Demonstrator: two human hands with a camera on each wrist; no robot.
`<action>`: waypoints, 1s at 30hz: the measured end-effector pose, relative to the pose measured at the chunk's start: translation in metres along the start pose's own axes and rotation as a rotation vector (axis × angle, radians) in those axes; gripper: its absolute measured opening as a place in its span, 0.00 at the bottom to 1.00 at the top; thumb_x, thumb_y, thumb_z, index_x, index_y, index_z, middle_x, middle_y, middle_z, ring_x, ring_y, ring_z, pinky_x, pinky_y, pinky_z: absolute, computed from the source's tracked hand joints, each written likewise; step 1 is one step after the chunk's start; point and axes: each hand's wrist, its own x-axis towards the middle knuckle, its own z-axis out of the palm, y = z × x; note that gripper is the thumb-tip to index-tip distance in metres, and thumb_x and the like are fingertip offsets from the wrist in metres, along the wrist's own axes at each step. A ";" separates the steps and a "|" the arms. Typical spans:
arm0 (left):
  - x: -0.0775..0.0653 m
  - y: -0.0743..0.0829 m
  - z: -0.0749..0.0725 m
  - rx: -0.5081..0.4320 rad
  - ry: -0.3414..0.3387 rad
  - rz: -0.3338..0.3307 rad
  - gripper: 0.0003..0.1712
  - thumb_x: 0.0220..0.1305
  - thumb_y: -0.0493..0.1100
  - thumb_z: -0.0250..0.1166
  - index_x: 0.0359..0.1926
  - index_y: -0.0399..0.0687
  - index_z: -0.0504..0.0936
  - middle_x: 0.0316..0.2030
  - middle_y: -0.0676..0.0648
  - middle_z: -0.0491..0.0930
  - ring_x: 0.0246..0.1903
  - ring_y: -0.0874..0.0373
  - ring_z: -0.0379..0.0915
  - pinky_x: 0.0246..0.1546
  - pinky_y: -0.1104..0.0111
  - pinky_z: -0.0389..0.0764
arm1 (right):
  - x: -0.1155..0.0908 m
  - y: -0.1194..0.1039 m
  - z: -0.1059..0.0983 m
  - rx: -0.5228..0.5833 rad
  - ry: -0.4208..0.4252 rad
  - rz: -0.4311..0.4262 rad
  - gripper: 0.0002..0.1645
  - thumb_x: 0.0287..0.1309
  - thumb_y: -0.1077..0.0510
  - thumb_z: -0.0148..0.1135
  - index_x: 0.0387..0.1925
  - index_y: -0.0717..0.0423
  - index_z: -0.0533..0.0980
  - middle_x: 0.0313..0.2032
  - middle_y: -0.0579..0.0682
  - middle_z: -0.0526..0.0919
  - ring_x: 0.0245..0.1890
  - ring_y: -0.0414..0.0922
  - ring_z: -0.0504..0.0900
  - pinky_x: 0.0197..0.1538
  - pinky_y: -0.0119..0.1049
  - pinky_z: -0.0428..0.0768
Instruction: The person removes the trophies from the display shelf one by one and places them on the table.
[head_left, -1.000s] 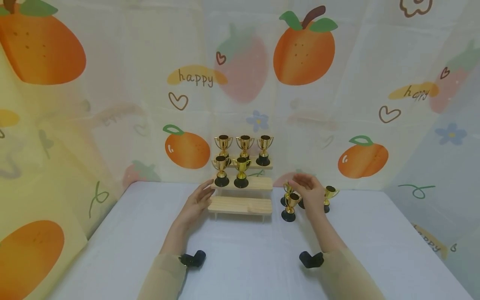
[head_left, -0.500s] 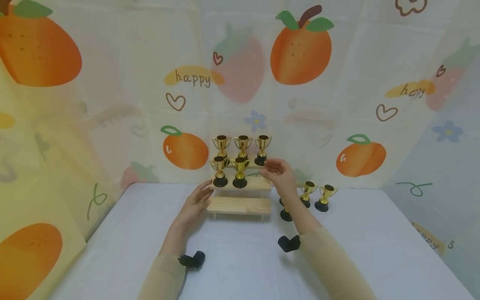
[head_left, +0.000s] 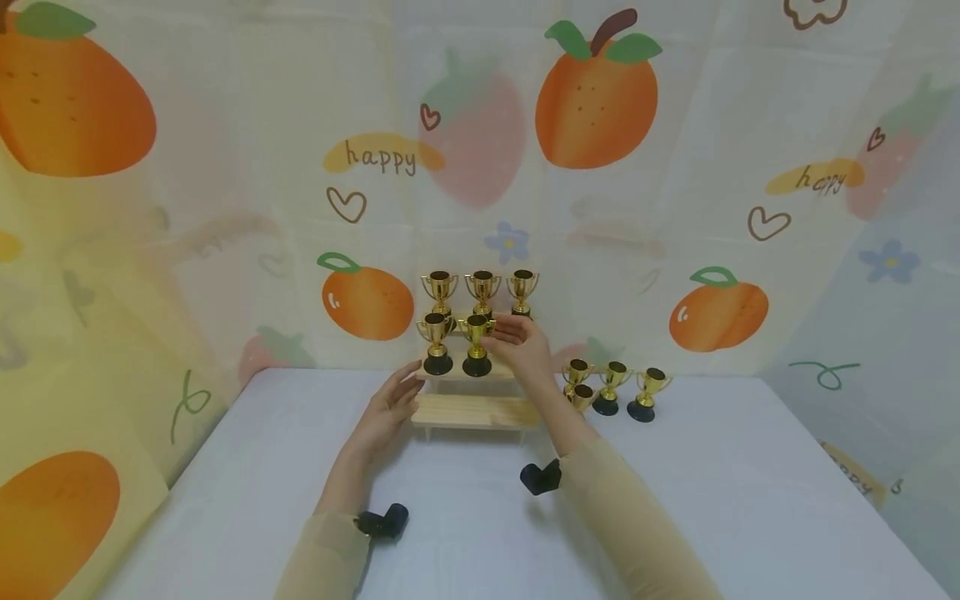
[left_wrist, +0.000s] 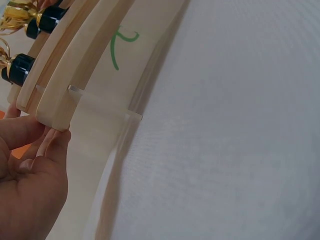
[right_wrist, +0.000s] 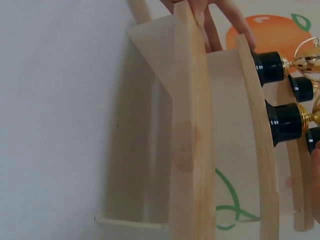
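Observation:
A three-step wooden display stand [head_left: 457, 408] with clear supports stands at the back of the table. My left hand [head_left: 390, 408] grips its left end; the thumb and fingers press on the board ends [left_wrist: 55, 112] in the left wrist view. Three gold toy trophy cups [head_left: 521, 287] with black bases stand on the top step. Two more, a left cup [head_left: 437, 333] and a right cup [head_left: 477, 360], are on the middle step. My right hand [head_left: 521, 346] is at the right cup, thumb over its right handle; I cannot tell whether it grips the cup.
Several more trophy cups [head_left: 652, 392] stand on the white-covered table [head_left: 465, 508] to the right of the stand. Behind the table hangs a pale cloth [head_left: 615, 217] printed with fruit. A black wrist camera [head_left: 542, 477] sits on the right sleeve.
My right hand has moved left, from the loose trophy cups on the table to the right cup on the middle step. The left hand stays on the stand.

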 end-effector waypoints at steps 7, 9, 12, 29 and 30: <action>0.003 -0.002 -0.002 0.002 0.005 0.004 0.38 0.70 0.29 0.52 0.77 0.55 0.54 0.76 0.35 0.53 0.77 0.42 0.49 0.72 0.59 0.63 | 0.005 -0.003 0.010 -0.007 -0.007 0.021 0.31 0.54 0.62 0.72 0.61 0.56 0.73 0.58 0.58 0.77 0.59 0.53 0.79 0.55 0.36 0.84; 0.004 -0.003 -0.003 0.005 0.004 0.002 0.38 0.71 0.30 0.52 0.77 0.56 0.54 0.76 0.36 0.52 0.77 0.42 0.49 0.72 0.59 0.63 | 0.006 -0.004 0.012 -0.026 -0.005 0.017 0.31 0.55 0.61 0.71 0.60 0.56 0.73 0.58 0.58 0.78 0.58 0.53 0.79 0.54 0.35 0.84; 0.004 -0.005 -0.004 0.006 0.000 -0.003 0.38 0.71 0.30 0.51 0.77 0.56 0.54 0.77 0.36 0.52 0.77 0.42 0.48 0.72 0.54 0.59 | 0.006 -0.004 0.014 -0.042 0.004 0.017 0.31 0.54 0.61 0.72 0.60 0.55 0.74 0.57 0.57 0.78 0.57 0.52 0.79 0.51 0.33 0.84; 0.003 -0.005 -0.002 0.015 0.008 -0.009 0.37 0.71 0.31 0.52 0.76 0.56 0.54 0.76 0.36 0.53 0.77 0.42 0.50 0.72 0.53 0.59 | 0.007 0.000 0.018 -0.138 0.013 0.006 0.29 0.56 0.58 0.71 0.59 0.55 0.74 0.56 0.57 0.80 0.55 0.52 0.81 0.52 0.37 0.84; 0.003 -0.004 -0.002 0.017 0.007 -0.011 0.37 0.71 0.31 0.52 0.76 0.56 0.54 0.77 0.36 0.53 0.77 0.42 0.50 0.72 0.53 0.59 | 0.007 0.000 0.018 -0.144 0.013 0.002 0.29 0.56 0.57 0.71 0.59 0.55 0.74 0.56 0.57 0.80 0.55 0.53 0.81 0.53 0.37 0.84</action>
